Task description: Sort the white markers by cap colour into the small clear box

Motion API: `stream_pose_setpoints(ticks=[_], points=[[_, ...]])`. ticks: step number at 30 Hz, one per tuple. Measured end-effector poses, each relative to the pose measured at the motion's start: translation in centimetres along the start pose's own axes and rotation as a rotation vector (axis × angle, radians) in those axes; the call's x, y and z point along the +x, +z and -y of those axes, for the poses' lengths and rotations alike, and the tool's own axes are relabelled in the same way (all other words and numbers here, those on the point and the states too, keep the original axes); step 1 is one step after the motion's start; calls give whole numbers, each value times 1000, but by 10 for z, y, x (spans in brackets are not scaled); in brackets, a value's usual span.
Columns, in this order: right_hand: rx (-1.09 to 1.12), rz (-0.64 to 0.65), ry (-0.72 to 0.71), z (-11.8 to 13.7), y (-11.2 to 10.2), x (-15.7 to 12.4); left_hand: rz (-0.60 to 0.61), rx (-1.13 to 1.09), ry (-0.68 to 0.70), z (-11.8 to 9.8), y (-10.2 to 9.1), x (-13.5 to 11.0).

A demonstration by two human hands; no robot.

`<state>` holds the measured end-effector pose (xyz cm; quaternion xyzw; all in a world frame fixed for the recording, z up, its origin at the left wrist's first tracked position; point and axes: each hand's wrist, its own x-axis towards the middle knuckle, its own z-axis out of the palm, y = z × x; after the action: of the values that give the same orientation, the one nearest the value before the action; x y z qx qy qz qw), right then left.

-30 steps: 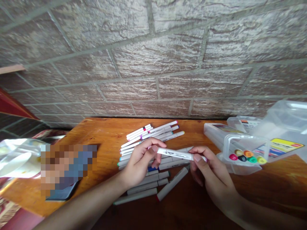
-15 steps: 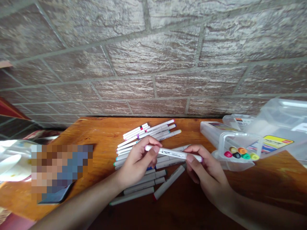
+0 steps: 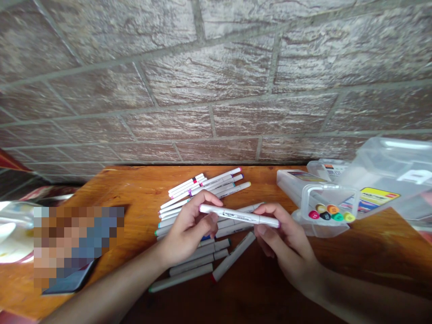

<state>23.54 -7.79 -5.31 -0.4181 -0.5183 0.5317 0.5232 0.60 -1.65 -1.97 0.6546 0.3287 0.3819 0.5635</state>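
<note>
A white marker [image 3: 240,216] with purplish ends lies nearly level between my two hands, above the table. My left hand [image 3: 193,225] pinches it near its left end, and my right hand [image 3: 286,240] grips it near the right end. Dark printing shows along its barrel. Below and behind it, several loose markers [image 3: 232,258] with coloured ends are spread over the wood; my hands hide part of them. To the right, a clear plastic case [image 3: 285,182] lies on its side with several markers [image 3: 324,216] inside, their coloured, numbered ends facing me.
A larger clear box [image 3: 401,171] with a yellow and blue label stands at the right. On the left a phone [image 3: 72,279], mostly blurred out, lies on the wooden table [image 3: 111,189]. A white bag-like thing [image 3: 15,234] sits at the far left. The brick wall [image 3: 202,121] rises behind.
The view has shifted slightly, so most things sit a little further left. Both hands still hold the marker, its printing turned a little; the right thumb now rests lower against it.
</note>
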Motion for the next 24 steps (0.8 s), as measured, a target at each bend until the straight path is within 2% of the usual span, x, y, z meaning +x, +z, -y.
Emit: stream_pose_setpoints(ticks=[8, 15, 24], points=[[-14, -3, -24, -1, 0, -2, 14, -2, 3, 0, -1, -1], [-47, -23, -56, 0, 0, 0, -38, -44, 13, 3, 1, -1], [13, -46, -30, 1, 3, 5, -65, -9, 17, 4, 4, -2]])
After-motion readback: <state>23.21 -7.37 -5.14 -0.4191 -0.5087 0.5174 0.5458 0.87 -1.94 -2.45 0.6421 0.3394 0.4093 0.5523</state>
